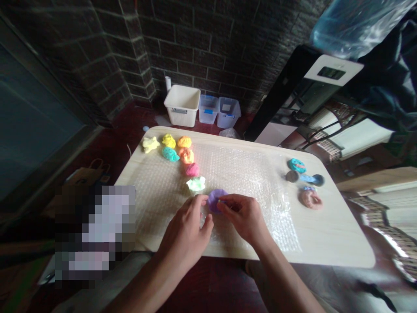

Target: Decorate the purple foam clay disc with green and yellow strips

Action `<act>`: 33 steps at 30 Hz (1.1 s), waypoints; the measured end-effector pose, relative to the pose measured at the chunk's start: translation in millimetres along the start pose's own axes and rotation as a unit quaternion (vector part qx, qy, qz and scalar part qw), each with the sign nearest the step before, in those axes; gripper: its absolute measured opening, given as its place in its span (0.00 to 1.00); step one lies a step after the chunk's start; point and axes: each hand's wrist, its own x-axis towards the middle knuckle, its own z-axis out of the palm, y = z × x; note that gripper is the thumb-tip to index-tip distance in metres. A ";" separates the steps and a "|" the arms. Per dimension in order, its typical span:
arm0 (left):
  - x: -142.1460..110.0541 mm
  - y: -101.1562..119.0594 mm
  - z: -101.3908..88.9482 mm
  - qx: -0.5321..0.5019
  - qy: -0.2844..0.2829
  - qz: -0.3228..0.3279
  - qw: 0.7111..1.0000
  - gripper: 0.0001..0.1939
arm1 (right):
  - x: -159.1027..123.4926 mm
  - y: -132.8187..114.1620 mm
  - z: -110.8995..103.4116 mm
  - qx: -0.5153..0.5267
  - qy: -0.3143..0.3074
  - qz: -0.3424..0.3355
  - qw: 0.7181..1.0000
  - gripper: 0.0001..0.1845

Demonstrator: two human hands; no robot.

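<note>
A flat, round piece of purple clay (215, 199) lies on bubble wrap in front of me. My left hand (192, 221) is at its left edge, thumb and index finger apart, with nothing seen between them. Over the purple piece, my right hand (241, 213) has thumb and fingertips pinched together; a tiny pale speck shows there, too small to name. Just beyond sits a pale green lump of clay (196, 184). Farther off are a pink lump (192, 169), an orange lump (186, 155) and a teal lump (170, 153).
Bubble wrap (241, 169) covers the middle of the wooden table (339, 234). At right lie a teal disc (296, 165), a blue dumbbell shape (306, 178) and a brownish-pink ring (312, 199). Behind the table stand a white bin (182, 106) and two clear boxes. A blurred-out shape is at left.
</note>
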 end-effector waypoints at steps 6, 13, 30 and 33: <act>5.2 0.1 4.0 0.028 -0.022 0.009 0.999 0.15 | 0.3 0.0 -7.3 -0.031 -0.022 -0.017 0.999 0.14; 10.6 0.2 5.1 0.042 -0.022 0.021 0.999 0.14 | 0.4 0.4 -11.0 -0.036 -0.043 -0.017 0.998 0.16; 12.8 -0.2 9.6 0.054 0.000 0.025 0.998 0.15 | 5.1 5.8 -9.4 0.041 -0.008 0.008 0.999 0.23; 12.7 -2.5 10.9 0.051 0.007 0.020 0.998 0.15 | 5.1 5.0 -10.2 0.032 0.025 0.022 0.999 0.27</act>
